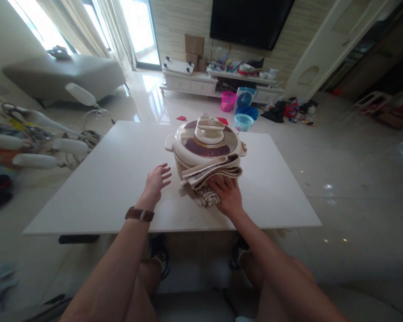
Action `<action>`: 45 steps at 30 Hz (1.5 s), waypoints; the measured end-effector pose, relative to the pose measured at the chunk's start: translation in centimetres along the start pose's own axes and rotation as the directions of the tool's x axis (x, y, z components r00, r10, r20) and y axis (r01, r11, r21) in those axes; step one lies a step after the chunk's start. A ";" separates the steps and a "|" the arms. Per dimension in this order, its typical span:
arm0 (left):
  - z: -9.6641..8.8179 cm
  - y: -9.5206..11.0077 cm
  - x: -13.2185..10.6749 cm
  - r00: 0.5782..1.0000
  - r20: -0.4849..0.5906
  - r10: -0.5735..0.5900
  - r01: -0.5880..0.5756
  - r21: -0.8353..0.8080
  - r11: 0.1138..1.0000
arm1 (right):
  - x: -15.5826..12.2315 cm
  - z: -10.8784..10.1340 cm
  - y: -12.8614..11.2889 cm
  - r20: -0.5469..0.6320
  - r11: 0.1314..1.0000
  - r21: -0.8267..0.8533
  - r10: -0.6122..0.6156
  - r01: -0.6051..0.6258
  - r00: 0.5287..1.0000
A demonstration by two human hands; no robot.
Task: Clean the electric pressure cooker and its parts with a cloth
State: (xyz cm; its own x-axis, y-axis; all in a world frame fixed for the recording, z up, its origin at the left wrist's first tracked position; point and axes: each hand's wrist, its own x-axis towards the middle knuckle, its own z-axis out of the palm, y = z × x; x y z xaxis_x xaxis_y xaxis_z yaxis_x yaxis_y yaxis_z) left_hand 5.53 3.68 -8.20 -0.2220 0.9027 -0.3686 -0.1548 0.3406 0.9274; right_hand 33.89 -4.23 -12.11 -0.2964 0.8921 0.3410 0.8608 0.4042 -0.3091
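Observation:
A cream electric cooking pot (181,163) with side handles stands on the white table. Its lid (208,141) has a see-through window and a large cream knob. My right hand (226,192) presses a folded brown and beige cloth (211,172) against the pot's front, its fingers bent around the cloth. Part of the cloth hangs bunched below the fold and hides the pot's front. To the left of the pot, my left hand (157,179) hovers with its fingers apart, touching nothing. A brown watch strap is on the left wrist.
The white table (121,188) reaches close to my knees. Beyond it are a pink basket (228,102), a light blue basket (243,121) and a cluttered TV cabinet (201,86). A lamp with white shades (36,161) lies left of the table, beside a grey bench (80,76).

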 end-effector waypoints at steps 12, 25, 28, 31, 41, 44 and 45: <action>4.0 -1.8 0.3 0.988 -0.047 0.145 -0.147 -0.026 0.989 | 8.0 -2.7 -7.8 -0.275 0.987 0.153 0.091 -0.050 0.957; 4.1 -2.6 -0.2 0.994 -0.050 0.098 -0.093 0.085 0.992 | 6.5 0.3 0.8 -0.341 0.501 0.834 0.799 -0.233 0.495; 4.7 -2.7 -0.2 0.991 -0.076 0.111 -0.105 0.071 0.992 | 5.8 2.7 -1.0 -0.214 0.323 0.924 0.880 -0.205 0.424; 5.3 -2.8 -0.2 0.989 -0.104 0.106 -0.103 0.038 0.994 | 5.9 3.2 0.3 -0.150 0.242 0.952 0.903 -0.188 0.402; 6.1 -2.9 -0.3 0.987 -0.136 0.082 -0.088 -0.041 0.995 | 4.0 6.4 -0.1 -0.044 0.155 0.954 0.920 -0.256 0.390; 6.1 -2.8 -0.5 0.988 -0.136 0.075 -0.084 -0.060 0.995 | 4.3 6.4 0.9 -0.064 0.161 0.959 0.923 -0.232 0.380; 6.1 -2.7 -0.7 0.988 -0.132 0.076 -0.085 -0.063 0.994 | 4.5 6.2 1.7 -0.057 0.153 0.961 0.925 -0.231 0.376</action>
State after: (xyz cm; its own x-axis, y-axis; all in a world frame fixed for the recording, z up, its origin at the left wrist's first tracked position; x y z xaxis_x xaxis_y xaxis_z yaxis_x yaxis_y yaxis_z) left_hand 12.02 3.74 -10.10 -0.3585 0.8832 -0.3025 -0.1954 0.2459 0.9494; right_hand 31.46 1.75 -16.63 0.7082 0.6977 -0.1076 -0.1975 0.0495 -0.9791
